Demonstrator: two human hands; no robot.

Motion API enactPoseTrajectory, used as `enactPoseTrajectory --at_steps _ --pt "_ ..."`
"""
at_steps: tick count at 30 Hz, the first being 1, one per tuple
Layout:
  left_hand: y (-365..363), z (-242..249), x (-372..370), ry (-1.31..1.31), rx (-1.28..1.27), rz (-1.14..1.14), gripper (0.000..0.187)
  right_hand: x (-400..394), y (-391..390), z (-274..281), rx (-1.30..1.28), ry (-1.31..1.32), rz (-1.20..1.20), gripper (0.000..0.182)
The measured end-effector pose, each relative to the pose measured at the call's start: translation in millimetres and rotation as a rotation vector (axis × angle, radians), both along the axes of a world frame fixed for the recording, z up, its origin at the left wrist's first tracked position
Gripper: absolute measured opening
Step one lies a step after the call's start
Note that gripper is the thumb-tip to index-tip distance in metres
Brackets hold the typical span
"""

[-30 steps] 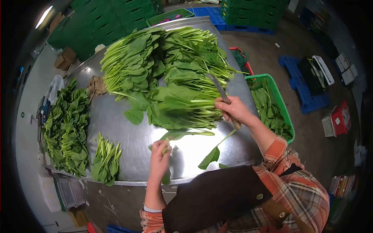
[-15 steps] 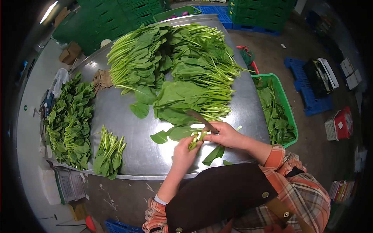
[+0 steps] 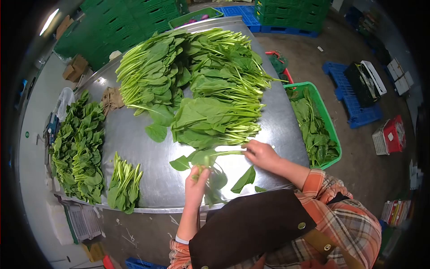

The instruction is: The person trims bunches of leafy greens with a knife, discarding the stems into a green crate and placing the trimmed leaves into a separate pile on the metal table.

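Note:
My left hand (image 3: 196, 183) is closed around the stem ends of some leafy greens (image 3: 217, 179), which hang down blurred beside it. To the right, my right hand (image 3: 262, 154) pinches the stem end of a single leafy stalk (image 3: 224, 153) lying on the metal table (image 3: 152, 184). A large pile of leafy greens (image 3: 201, 116) lies just beyond my hands, its stems pointing right. Nearer the table's front edge is a loose leaf (image 3: 244, 180). No knife can be seen.
A small bunch (image 3: 124, 184) and a longer heap of greens (image 3: 80, 148) lie on the left. Beyond the right table edge stands a green crate (image 3: 337, 139) holding leaves. A brown cloth (image 3: 112, 99) lies at the back left. Stacked green crates (image 3: 134, 27) stand behind.
My hands have moved apart, the left one leftward with the greens. My right hand has moved to the stalk's stem end, and the knife it held is out of sight. The view has shifted slightly.

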State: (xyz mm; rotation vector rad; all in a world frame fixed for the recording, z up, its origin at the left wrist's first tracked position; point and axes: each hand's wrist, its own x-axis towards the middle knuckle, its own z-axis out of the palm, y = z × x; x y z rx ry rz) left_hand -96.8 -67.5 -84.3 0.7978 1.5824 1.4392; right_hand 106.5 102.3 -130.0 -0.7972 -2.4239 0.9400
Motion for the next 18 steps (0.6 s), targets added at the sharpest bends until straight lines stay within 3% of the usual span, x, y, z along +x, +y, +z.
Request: enactPoseTrajectory --at_steps 3,4,7,10,12,14,17,18 --pt "2 0 -4 0.019 0.085 -0.012 0.022 -10 28 14 0.180 0.064 -0.269 0.020" --pt "4 5 -2 0.071 0.081 -0.014 0.023 -13 36 13 0.170 0.004 -0.259 0.020" --pt "13 36 18 -0.414 0.067 0.107 0.027 -19 52 7 0.168 -0.148 -0.204 0.019" --pt "4 24 8 -0.508 0.091 0.036 0.027 -18 52 11 0.194 -0.228 -0.151 0.019" --pt "1 27 4 -0.600 0.089 0.048 0.036 -6 51 32 0.192 -0.083 -0.189 0.018" --pt "-2 29 -2 -0.472 0.027 0.030 0.039 7 54 58 0.274 0.131 -0.216 0.013" --pt "-1 44 3 -0.211 -0.006 0.017 0.029 24 48 108 -0.308 0.261 -0.242 0.011" --pt "-1 55 8 -0.113 0.026 0.008 0.024 25 45 120 -0.322 0.287 -0.157 0.011"
